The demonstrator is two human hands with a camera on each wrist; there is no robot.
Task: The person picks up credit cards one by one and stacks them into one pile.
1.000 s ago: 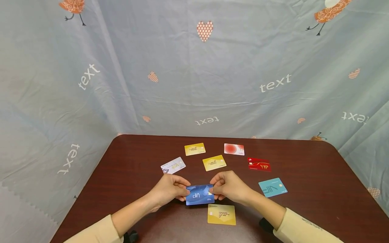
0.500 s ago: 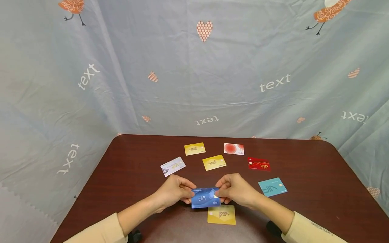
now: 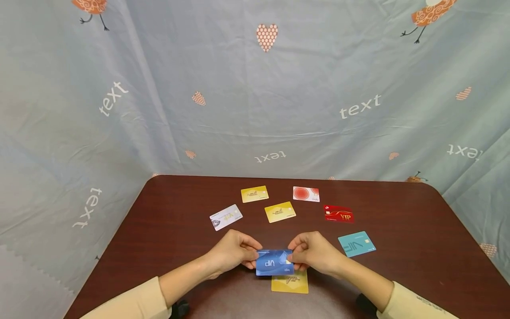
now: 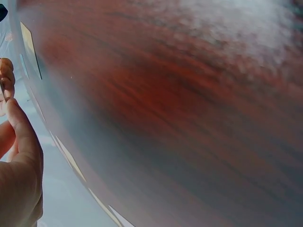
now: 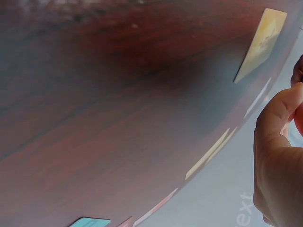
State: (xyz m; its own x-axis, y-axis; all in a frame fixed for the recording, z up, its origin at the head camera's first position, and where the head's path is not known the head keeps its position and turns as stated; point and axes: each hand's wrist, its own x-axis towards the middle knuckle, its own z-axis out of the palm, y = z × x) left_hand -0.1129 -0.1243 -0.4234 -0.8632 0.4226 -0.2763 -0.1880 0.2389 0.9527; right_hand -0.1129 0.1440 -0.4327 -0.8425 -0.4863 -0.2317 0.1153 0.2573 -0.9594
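Head view, and the blue VIP card [image 3: 275,264] is held low over the dark wood-grain table [image 3: 167,230], its lettering turned upside down to the camera. From this angle a gold card [image 3: 290,286] is partly covered by it, yet in the right wrist view the gold face is seen with nothing resting on it, so the blue one is held clear! Light, thin and fairly stiff it is judged to be, plastic by the look of it; hardly fragile, though a grip might be slipped by that glossy face, and a bow could be put in it if both ends were squeezed inward. Best taken by the short edges, then, and that is exactly where it is gripped. By the left hand [image 3: 232,252] one short edge is pinched, thumb laid on the printed face, the gap narrowed to the card itself. By the right hand [image 3: 317,253] the opposite edge is pinched likewise. Farther out, untouched, are spread a pale VIP card [image 3: 226,217], a far yellow card [image 3: 255,194], a nearer yellow card [image 3: 280,212], a red-disc card [image 3: 306,194], a red VIP card [image 3: 339,214] and a teal VIP card [image 3: 357,243].
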